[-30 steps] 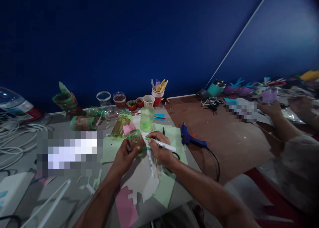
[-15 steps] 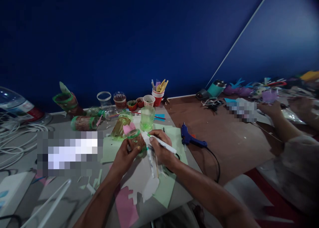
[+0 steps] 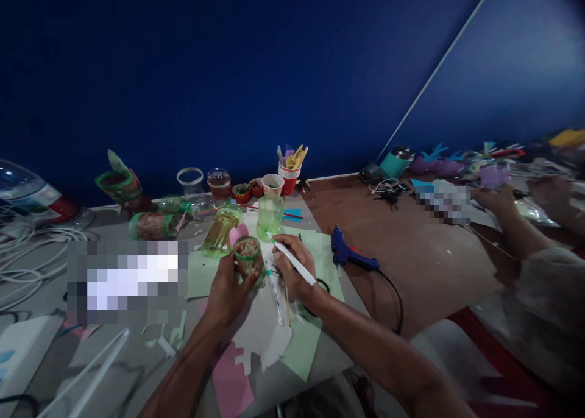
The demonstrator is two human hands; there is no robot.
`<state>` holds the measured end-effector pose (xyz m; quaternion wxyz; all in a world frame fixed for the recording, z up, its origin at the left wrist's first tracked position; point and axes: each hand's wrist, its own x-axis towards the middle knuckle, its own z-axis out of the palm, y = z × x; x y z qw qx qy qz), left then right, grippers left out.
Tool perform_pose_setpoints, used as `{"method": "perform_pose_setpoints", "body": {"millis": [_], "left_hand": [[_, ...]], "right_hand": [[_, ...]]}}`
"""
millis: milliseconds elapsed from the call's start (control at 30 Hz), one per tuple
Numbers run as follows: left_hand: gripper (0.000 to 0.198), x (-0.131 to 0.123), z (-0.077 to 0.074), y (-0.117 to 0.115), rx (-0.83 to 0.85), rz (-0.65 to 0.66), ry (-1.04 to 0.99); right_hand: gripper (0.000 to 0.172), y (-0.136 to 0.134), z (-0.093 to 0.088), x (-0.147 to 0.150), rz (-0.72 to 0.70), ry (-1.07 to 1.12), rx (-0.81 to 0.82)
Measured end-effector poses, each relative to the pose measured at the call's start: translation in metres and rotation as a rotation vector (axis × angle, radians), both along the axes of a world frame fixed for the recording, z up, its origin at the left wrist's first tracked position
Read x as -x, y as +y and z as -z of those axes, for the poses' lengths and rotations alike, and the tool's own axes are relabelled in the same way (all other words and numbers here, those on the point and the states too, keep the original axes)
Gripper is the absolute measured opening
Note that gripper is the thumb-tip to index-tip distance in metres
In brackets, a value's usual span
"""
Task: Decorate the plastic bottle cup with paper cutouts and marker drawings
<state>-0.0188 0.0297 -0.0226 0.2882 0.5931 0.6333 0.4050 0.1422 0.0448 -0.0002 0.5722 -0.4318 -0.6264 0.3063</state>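
My left hand [image 3: 232, 289] is closed round a small brown jar [image 3: 249, 258] with a green rim, tipped so its open mouth faces me. Between the fingers of my right hand [image 3: 295, 265] is a white marker [image 3: 295, 258], its green tip pointing up and left, apart from the jar. A second marker [image 3: 275, 299] with a green end lies on white paper below my right hand. Behind the jar is a pink heart-shaped paper piece [image 3: 238, 233]. Just beyond the marker tip stands a greenish clear cup [image 3: 270, 214], and a yellow-green bottle piece [image 3: 222, 232] leans to its left.
A blue glue gun [image 3: 350, 252] with a black cord lies to the right. Paper cups [image 3: 289, 179] with yellow utensils stand at the back. Pink paper [image 3: 232, 381] lies in front, white cables [image 3: 25, 259] at left. Another person's hand [image 3: 496, 198] works at the far right.
The jar has turned in my left hand, so its mouth now faces me more. My right hand has rolled the marker, and its tip has shifted slightly up and left.
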Motion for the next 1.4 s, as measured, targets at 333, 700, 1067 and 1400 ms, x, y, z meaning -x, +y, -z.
{"method": "perform_pose_setpoints", "body": {"millis": [333, 700, 1067, 1400], "left_hand": [[0.028, 0.005, 0.012, 0.001, -0.114, 0.0, 0.127], [0.047, 0.008, -0.001, -0.001, -0.035, 0.056, 0.048], [0.039, 0.011, -0.011, -0.002, -0.17, -0.184, -0.242], [0.025, 0.007, -0.035, -0.009, -0.309, -0.264, -0.65]], "right_hand": [[0.02, 0.0, -0.002, 0.0, 0.006, -0.041, 0.008], [0.02, 0.001, 0.001, 0.0, -0.014, -0.008, 0.01], [0.019, 0.001, 0.002, 0.0, -0.025, 0.03, -0.015], [0.021, -0.003, -0.002, -0.004, -0.186, 0.174, 0.035]]}}
